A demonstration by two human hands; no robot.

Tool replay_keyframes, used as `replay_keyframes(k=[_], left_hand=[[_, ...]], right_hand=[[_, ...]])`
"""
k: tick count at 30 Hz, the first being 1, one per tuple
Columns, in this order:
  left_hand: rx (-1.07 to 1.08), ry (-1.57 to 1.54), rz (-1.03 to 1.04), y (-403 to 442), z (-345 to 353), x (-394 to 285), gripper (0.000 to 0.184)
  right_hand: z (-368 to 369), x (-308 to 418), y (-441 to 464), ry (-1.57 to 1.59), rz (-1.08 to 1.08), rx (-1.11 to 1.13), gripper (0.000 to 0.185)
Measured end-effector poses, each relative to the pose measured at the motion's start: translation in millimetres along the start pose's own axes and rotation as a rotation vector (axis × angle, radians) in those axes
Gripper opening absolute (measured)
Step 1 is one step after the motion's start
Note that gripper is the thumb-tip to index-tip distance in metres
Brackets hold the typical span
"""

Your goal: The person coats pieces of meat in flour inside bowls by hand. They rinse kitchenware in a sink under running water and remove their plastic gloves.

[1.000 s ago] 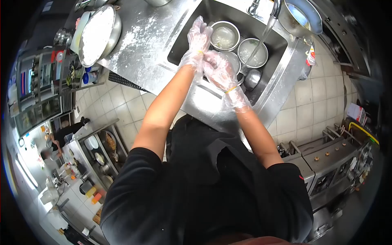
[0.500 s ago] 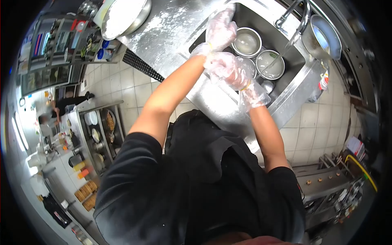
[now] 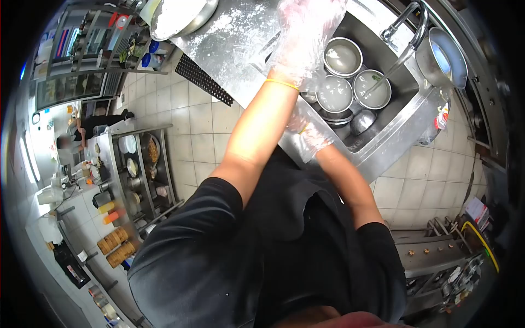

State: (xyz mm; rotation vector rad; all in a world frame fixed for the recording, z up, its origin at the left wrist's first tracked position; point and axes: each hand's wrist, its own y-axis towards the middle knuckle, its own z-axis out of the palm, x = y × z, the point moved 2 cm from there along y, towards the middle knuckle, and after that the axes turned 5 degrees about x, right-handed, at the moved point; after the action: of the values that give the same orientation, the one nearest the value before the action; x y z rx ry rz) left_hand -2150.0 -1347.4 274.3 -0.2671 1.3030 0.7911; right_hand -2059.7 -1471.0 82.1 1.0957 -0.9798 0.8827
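Both my hands wear clear plastic gloves with yellow bands at the wrists. My left hand [image 3: 309, 33] reaches over the sink's left side at the top edge of view; its fingers are blurred and partly cut off. Lower down, my right hand [image 3: 299, 124] is by the sink's near rim, mostly covered by my left forearm, so its fingers are hidden. In the metal sink [image 3: 391, 115] stand round metal containers with cloudy water: a far one [image 3: 343, 56], a near one [image 3: 334, 94] and a right one [image 3: 372, 89]. A ladle-like metal bowl [image 3: 362, 121] lies beside them.
The faucet [image 3: 418, 33] runs water into the right container. A large metal bowl [image 3: 442, 57] stands right of the sink. White powder dusts the steel counter [image 3: 240, 33], with a bowl of white powder [image 3: 183, 16] on it. Another person [image 3: 82, 131] is far left.
My left hand has moved up and away along the sink. My right hand has drawn back toward me, behind my left forearm, uncovering the near container. The view has shifted slightly.
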Motion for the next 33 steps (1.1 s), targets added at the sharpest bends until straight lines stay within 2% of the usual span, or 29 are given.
replay_keyframes(k=[2,3,5,6,7,11,12,13,14,15,17,18,20,23,25,30,33], left_hand=[[-0.051,-0.064,0.027,-2.0,-2.0,-7.6,0.03],[-0.071,-0.083,0.035,1.2,-5.9,-12.8,0.03],[-0.085,-0.096,0.04,8.0,-15.8,-24.6,0.029],[-0.08,-0.089,0.044,8.0,-19.9,-31.6,0.029],[-0.064,-0.065,0.039,3.7,-25.5,-37.1,0.029],[0.115,0.133,-0.127,-48.5,-21.9,-28.7,0.029],[0.248,0.402,-0.264,-60.6,-19.9,-15.5,0.029],[0.259,0.156,-0.377,-87.1,-8.2,-7.3,0.027],[0.288,0.274,-0.404,-103.4,2.6,-5.2,0.024],[0.378,0.246,-0.18,-115.6,-2.1,13.3,0.019],[0.366,0.605,-0.011,-120.1,10.4,5.7,0.018],[0.353,0.613,-0.007,-122.6,13.2,3.7,0.018],[0.196,0.599,0.147,-120.7,16.0,-2.2,0.019],[0.126,0.617,0.201,-122.4,16.1,-6.7,0.017],[0.207,0.67,0.059,-118.2,12.6,-12.8,0.014],[0.566,0.71,-0.139,-138.0,-6.2,-2.3,0.012],[0.669,0.755,-0.226,-170.4,-1.9,-0.5,0.014]], right_hand=[[6.2,26.6,-10.7,-0.249,-0.138,-0.018,0.038],[-6.7,24.7,-19.1,0.124,0.085,-0.09,0.045],[-43.7,116.1,-4.1,0.544,0.433,0.071,0.052],[-60.2,119.6,-2.1,0.409,0.259,0.085,0.049],[-86.5,112.5,-1.4,0.43,0.135,0.172,0.045],[-149.9,134.2,24.9,0.746,0.007,-0.343,0.043],[-159.9,137.9,32.2,0.738,-0.032,-0.447,0.043],[-166.4,140.4,39.6,0.711,-0.06,-0.534,0.042],[-170.7,142.1,48.2,0.66,-0.083,-0.61,0.042],[-173.3,142.9,55.6,0.598,-0.094,-0.672,0.041],[-172.6,144.6,70.9,0.434,-0.111,-0.801,0.041],[-169.3,145.0,72.9,0.339,-0.119,-0.861,0.04],[-164.4,146.4,81.3,0.137,-0.137,-0.95,0.04],[-157.8,144.1,79.6,-0.18,-0.16,-1.033,0.039],[-157.1,147.4,78.2,-0.357,-0.166,-1.041,0.038],[-162.9,158.0,73.4,-0.811,-0.124,-0.955,0.037],[-162.9,159.9,75.8,-0.909,-0.081,-0.877,0.036]])
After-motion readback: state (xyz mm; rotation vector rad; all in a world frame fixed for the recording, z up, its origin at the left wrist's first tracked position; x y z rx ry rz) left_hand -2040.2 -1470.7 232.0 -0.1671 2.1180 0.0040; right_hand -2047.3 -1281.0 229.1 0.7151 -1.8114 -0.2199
